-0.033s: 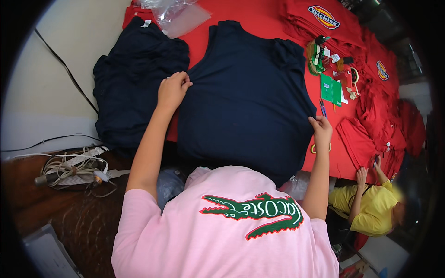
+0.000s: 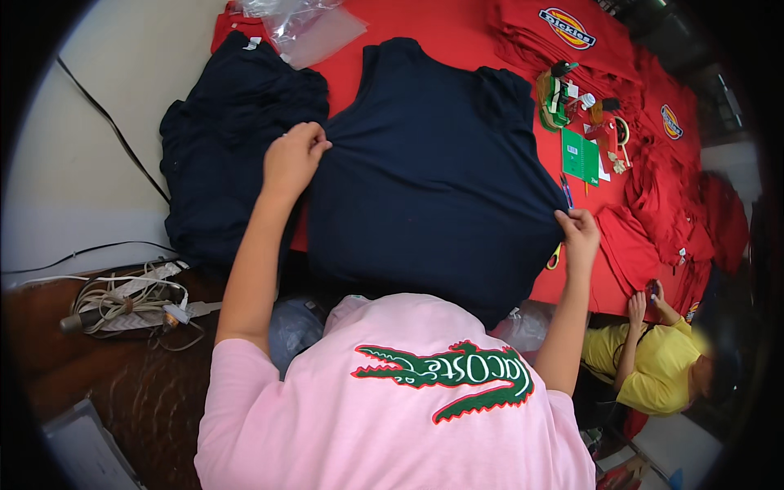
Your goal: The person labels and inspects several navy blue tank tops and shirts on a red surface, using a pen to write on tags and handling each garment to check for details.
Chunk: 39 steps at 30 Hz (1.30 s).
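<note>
A navy T-shirt (image 2: 425,180) lies spread out in front of me, its lower part hanging over the table's near edge. My left hand (image 2: 296,159) pinches its left edge between thumb and fingers. At the opposite edge, my right hand (image 2: 579,230) grips the fabric, pulling it into a point. Creases run across the cloth from both grips, so it looks taut between them. The sleeve on the right is folded over near the shoulder. A pile of dark navy garments (image 2: 237,155) lies just left of my left hand.
Red garments (image 2: 563,37) are stacked on the red table (image 2: 392,16) at the back and right. Near my right hand are scissors (image 2: 554,257), a green notebook (image 2: 581,157) and a tape dispenser (image 2: 618,135). A co-worker in yellow (image 2: 653,367) handles red cloth. Bundled cables (image 2: 131,302) lie left.
My hands have moved farther apart, the left one slightly left and the right one to the right. The T-shirt is stretched wider, with its right edge drawn outward.
</note>
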Motion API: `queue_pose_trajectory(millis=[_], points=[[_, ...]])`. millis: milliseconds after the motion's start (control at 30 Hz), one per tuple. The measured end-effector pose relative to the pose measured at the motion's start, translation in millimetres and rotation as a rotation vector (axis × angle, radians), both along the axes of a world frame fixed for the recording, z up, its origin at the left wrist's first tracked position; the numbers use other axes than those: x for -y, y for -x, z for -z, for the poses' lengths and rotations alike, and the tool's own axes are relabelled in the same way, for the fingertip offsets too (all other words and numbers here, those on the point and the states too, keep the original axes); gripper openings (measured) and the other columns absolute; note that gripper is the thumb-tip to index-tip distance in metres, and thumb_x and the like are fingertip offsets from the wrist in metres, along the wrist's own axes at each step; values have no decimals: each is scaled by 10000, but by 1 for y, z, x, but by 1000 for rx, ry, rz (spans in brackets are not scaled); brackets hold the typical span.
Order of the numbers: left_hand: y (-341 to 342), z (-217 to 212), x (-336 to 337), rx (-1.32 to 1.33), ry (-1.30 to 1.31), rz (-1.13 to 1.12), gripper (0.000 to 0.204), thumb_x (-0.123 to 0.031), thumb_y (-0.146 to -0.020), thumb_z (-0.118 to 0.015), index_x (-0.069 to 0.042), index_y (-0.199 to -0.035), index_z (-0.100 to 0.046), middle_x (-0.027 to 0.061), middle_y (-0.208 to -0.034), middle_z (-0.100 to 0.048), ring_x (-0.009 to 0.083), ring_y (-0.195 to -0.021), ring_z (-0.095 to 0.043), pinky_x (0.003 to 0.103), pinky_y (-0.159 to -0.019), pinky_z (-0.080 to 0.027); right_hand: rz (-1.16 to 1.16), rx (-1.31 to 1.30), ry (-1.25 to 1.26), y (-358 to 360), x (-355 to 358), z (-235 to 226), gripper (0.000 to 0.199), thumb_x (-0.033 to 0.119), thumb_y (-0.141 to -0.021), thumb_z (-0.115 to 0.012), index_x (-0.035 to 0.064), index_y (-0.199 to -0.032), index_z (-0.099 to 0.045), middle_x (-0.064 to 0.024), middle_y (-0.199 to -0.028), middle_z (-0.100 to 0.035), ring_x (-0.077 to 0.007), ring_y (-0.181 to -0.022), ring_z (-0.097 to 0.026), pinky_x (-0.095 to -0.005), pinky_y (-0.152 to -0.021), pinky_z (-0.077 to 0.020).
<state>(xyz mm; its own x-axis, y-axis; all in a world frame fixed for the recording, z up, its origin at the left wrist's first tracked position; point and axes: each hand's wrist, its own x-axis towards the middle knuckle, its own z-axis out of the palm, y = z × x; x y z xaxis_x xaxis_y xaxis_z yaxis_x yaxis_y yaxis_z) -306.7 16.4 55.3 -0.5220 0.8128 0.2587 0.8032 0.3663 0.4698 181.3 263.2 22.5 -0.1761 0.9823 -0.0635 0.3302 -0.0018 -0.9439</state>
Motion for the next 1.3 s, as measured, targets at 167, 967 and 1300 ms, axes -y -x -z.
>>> queue_pose_trajectory(millis=[167, 967, 1300], points=[[11, -72, -22, -112, -92, 9, 198, -250, -923, -774, -74, -954, -688, 90, -828, -684, 256, -712, -665, 372, -672, -512, -4, 50, -247, -11, -19, -96, 163, 110, -939, -821, 41, -928, -673, 21, -783, -648, -32, -601, -516, -199, -527, -397], [-60, 132, 104, -30, -125, 88, 305, 38, -894, -629, -62, -1146, -769, 79, -1390, -708, 297, -1415, -578, 456, -1218, -405, -297, 204, -171, -44, 97, 82, 429, -124, -828, -598, 5, -1203, -761, -124, -1274, -761, -253, -1255, -682, -363, -1091, -502], [-16, 81, 75, 388, -162, -174, 255, -279, -950, -787, -55, -1070, -777, 124, -956, -746, 270, -975, -691, 395, -928, -510, -77, 56, 111, -48, 31, 28, 199, 149, -970, -789, 41, -1136, -766, -12, -931, -728, -71, -784, -655, -213, -759, -523]])
